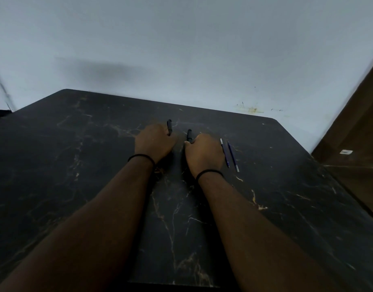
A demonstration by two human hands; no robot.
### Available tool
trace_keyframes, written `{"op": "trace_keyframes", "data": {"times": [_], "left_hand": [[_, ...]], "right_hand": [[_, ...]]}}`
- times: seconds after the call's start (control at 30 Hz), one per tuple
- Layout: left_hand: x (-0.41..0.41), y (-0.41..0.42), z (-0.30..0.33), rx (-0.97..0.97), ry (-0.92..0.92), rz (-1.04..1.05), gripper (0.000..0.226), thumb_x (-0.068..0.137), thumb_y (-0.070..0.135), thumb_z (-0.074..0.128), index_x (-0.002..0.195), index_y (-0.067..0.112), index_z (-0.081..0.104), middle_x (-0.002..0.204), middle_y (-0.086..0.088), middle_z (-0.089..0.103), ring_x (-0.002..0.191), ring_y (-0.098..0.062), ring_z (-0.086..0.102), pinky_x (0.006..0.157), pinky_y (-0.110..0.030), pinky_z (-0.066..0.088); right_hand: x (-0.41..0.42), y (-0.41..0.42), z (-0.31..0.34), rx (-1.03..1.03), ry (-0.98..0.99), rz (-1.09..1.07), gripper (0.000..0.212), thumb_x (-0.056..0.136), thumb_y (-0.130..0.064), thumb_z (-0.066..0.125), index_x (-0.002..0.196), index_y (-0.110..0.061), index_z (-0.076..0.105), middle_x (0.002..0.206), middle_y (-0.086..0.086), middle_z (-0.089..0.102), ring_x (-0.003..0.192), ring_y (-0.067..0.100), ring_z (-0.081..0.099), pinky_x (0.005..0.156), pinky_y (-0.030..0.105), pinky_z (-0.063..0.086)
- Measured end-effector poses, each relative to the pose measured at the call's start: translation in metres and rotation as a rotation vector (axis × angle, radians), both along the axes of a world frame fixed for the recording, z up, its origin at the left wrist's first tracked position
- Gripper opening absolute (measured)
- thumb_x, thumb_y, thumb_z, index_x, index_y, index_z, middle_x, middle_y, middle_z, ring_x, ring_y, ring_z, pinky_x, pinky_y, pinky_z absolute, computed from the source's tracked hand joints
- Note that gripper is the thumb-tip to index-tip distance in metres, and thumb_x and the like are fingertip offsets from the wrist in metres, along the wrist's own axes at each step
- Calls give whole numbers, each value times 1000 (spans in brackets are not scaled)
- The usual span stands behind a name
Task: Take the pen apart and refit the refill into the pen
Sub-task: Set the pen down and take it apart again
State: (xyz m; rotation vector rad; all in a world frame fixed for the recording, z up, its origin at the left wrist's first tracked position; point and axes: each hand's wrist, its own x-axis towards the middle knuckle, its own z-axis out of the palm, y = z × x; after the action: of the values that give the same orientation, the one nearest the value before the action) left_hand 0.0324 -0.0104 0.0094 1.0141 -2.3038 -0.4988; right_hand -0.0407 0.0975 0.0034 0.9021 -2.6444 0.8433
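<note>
Mid-worktop (76,165), left hand (153,143) and right hand (203,153) each curled round a black pen piece (169,127) (189,135); right of them, two refills (224,152) (233,156), probably light, thin, bendable, best pinched mid-length.

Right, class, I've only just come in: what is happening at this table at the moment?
A person sits at a dark marble-patterned table with both forearms stretched out. The left hand grips one black pen piece and the right hand grips another, held apart. Two thin blue refills lie side by side on the table just right of the right hand, not yet fitted.
</note>
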Motion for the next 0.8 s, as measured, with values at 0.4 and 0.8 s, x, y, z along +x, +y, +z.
{"op": "trace_keyframes", "data": {"times": [0.4, 0.8], "left_hand": [[1, 0, -1, -36, -13, -2, 36, 85, 32, 52, 54, 15, 45, 56, -1, 52, 53, -19, 52, 48, -26, 31], [-3, 7, -4, -31, 206, -80, 41, 86, 32, 57, 52, 18, 39, 48, 4, 43, 45, -12, 41, 47, -26, 34]], "right_hand": [[0, 0, 0, -6, -42, -19, 35, 96, -42, 59, 106, -10, 70, 107, 10, 71, 100, 30, 67, 80, 35, 51], [-7, 21, 4, -290, -236, 26, 30, 100, -30, 49, 84, -12, 68, 79, 4, 66, 74, 21, 60, 64, 28, 38]]}}
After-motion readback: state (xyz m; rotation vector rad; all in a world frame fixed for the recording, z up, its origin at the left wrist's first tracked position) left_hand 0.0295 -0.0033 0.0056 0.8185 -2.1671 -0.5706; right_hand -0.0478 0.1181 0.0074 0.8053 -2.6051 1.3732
